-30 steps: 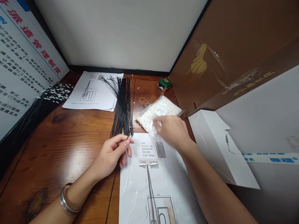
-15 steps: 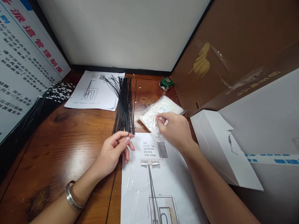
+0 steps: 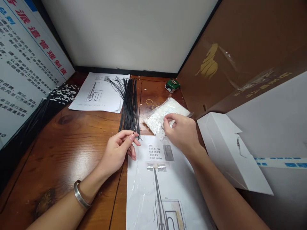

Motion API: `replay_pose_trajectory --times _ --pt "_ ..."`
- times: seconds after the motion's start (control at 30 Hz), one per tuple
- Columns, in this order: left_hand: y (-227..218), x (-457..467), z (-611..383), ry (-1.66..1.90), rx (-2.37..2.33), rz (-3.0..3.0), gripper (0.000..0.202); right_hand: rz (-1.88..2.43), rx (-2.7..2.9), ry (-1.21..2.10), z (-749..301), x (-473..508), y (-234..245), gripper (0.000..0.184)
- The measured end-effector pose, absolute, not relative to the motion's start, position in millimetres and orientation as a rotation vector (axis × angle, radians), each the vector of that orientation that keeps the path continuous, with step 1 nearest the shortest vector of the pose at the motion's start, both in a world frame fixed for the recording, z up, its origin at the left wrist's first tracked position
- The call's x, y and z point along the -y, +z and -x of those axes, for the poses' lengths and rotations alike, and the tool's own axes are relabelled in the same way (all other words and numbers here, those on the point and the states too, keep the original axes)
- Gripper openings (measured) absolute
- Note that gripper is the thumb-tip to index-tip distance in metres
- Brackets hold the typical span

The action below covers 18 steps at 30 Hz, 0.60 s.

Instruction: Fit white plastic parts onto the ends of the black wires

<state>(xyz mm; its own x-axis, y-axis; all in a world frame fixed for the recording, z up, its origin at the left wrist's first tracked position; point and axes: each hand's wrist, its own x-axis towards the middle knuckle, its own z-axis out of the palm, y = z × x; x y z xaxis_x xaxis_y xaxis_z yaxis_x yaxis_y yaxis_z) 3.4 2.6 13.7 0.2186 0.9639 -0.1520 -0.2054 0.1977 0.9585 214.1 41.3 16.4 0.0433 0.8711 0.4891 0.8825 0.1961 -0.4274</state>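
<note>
My left hand point(image 3: 120, 147) is at the near end of a bundle of black wires point(image 3: 129, 105), its thumb and forefinger pinched on a black wire point(image 3: 133, 132); only a short bit of that wire shows. A clear plastic bag point(image 3: 165, 111) full of small white pieces lies right of the bundle. Over the bag's near edge is my right hand point(image 3: 181, 130), thumb and fingertips pressed together; whatever they hold is too small to make out. Below both hands lies a printed drawing sheet point(image 3: 141, 191) under clear film, with a silvery taped strip point(image 3: 156, 166) on it.
A green tape measure point(image 3: 172, 85) and yellow rubber bands point(image 3: 149, 101) lie at the back. Another printed sheet point(image 3: 96, 95) is at back left. Black wires with white ends point(image 3: 63, 92) are heaped at left. A brown carton point(image 3: 240, 57) and white box point(image 3: 223, 143) stand at right.
The view has shifted slightly, so everything sits a little further right. My right thumb and fingertips have drawn closer together over the bag. My left hand keeps its pinch.
</note>
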Motion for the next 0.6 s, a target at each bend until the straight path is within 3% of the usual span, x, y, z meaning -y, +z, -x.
replay_pose_trajectory --times 0.13,0.3,0.6 --pt "12 -3 -1 1.056 -0.972 -0.976 0.029 1.510 1.719 0.185 -200 -32 25 0.010" --pt "11 -4 0 0.987 -0.972 -0.975 0.029 1.254 1.487 1.006 -164 -21 21 0.015" --pt "14 -4 -3 1.085 -1.056 -0.963 0.025 0.941 1.484 1.145 -155 -22 -12 0.014"
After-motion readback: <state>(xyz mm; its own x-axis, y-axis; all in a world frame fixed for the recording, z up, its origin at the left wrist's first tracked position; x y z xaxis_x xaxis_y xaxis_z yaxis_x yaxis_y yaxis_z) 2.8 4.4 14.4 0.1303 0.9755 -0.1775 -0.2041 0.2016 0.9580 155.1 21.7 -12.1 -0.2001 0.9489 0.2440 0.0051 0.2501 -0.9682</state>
